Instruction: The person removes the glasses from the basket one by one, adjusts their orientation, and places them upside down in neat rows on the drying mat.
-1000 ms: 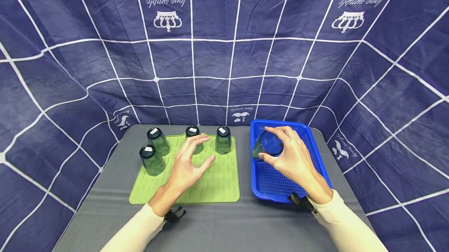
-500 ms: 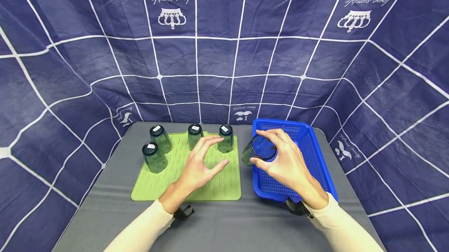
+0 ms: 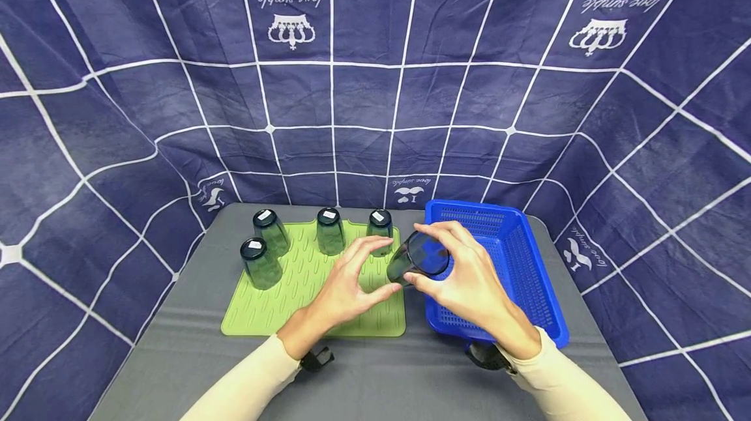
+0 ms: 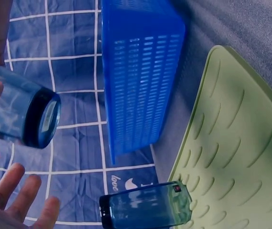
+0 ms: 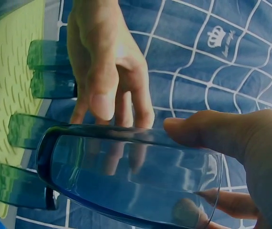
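My right hand (image 3: 469,277) grips a smoky blue-green drinking glass (image 3: 427,254) near its mouth, thumb on one side and fingers on the other. The glass is tilted in the air between the basket and the mat, its thick base pointing left. My left hand (image 3: 343,287) hovers beside that base with fingers spread and thumb apart; in the left wrist view a gap shows between its fingertips and the glass (image 4: 16,107). Several matching glasses (image 3: 261,266) stand upside down on the green ridged mat (image 3: 293,310), with labels on their bases.
A blue perforated basket (image 3: 534,277) stands right of the mat; no glass shows inside it. The grey tabletop (image 3: 387,375) extends in front. Blue gridded cloth (image 3: 364,95) walls the back and sides.
My right hand has carried the glass left, out from over the basket toward the mat's right edge. My left hand has moved right, close to the glass. The standing glasses have stayed put.
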Tool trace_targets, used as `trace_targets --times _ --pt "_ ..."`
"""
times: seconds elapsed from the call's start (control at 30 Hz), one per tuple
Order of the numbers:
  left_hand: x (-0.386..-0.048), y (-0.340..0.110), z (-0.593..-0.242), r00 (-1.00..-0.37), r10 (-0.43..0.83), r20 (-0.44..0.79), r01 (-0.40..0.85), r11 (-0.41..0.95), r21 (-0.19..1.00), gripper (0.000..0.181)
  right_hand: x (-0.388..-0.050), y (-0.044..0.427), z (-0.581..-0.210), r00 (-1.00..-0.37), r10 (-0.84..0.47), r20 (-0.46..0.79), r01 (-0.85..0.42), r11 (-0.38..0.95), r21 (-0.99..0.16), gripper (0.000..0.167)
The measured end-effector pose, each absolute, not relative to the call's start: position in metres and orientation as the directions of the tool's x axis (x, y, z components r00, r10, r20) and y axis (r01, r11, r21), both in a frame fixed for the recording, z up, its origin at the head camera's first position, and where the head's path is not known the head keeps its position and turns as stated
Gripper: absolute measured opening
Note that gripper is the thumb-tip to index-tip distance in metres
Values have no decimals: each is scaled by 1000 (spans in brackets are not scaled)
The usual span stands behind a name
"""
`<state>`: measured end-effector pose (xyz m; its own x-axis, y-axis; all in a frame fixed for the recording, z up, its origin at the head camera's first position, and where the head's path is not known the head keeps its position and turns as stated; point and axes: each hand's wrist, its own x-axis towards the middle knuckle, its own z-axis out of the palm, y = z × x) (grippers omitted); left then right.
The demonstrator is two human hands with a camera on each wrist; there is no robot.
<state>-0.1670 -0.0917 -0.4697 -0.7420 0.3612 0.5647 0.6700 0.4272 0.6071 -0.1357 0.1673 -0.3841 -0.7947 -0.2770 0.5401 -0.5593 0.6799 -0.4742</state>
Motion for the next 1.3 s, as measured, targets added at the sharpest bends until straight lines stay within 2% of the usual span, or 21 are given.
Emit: trace_targets --times 0.3,0.53,1.0,1.3 --pt "-165 -86 -472 -728 404 554 685 398 609 86 -132 159 -386 -789 -292 541 -581 640 -502 81" --pt "-164 -87 -473 -741 404 537 670 390 631 89 -131 158 -386 -790 -292 539 -589 608 -533 80" --pt "-164 -99 -463 -693 367 621 720 317 617 84 -135 160 -390 -853 -250 458 -522 424 -740 80" --pt "-166 -111 -455 -689 330 646 724 268 635 81 -137 165 -395 -918 -222 329 -396 461 -794 78"
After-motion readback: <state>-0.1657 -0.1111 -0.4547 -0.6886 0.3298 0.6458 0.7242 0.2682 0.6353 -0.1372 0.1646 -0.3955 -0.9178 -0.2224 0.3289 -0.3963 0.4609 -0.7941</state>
